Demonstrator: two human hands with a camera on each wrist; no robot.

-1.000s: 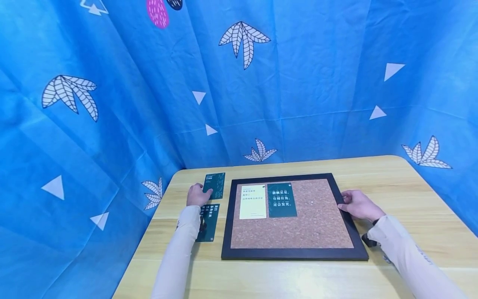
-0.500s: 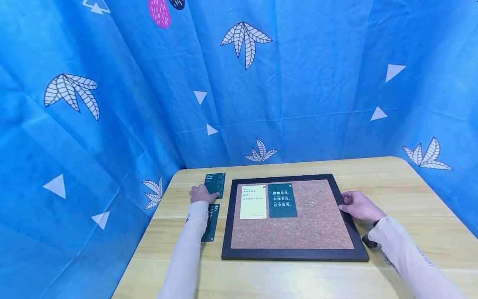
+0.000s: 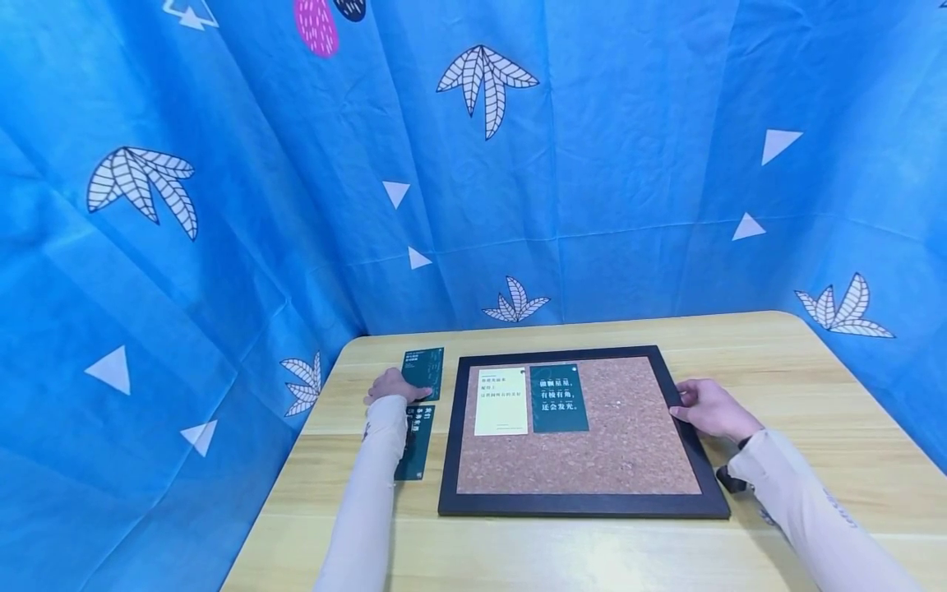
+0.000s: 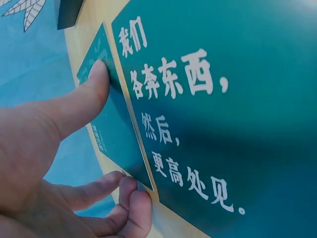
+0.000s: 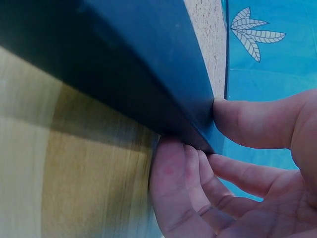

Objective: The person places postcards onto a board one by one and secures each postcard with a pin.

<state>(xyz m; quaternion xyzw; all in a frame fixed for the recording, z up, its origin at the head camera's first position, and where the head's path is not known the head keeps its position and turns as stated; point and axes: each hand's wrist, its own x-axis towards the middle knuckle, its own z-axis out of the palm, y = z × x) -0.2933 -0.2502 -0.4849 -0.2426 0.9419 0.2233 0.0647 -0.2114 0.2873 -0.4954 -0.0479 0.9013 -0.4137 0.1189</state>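
My left hand (image 3: 390, 386) is at a dark green printed card (image 3: 425, 363) on the left of the table. In the left wrist view its thumb lies on the card's face, with curled fingers at one edge. Close to that card, toward me, lies a second green card with white lettering (image 4: 198, 124), partly under my wrist in the head view. My right hand (image 3: 713, 409) grips the right side of a black-framed cork board (image 3: 584, 505), thumb on top and fingers against the outer side and lower edge. A cream card (image 3: 501, 400) and a green card (image 3: 560, 398) lie side by side on the cork.
The light wooden table (image 3: 577, 551) carries the board in its middle. Behind and to the left hangs a blue patterned curtain (image 3: 629, 181). A strip of bare wood separates the loose green cards from the board's left side.
My left hand first shifted right across the upper green card. Since then, hand and card have slid slightly left and toward me, narrowing the gap between cards. My right hand keeps its place.
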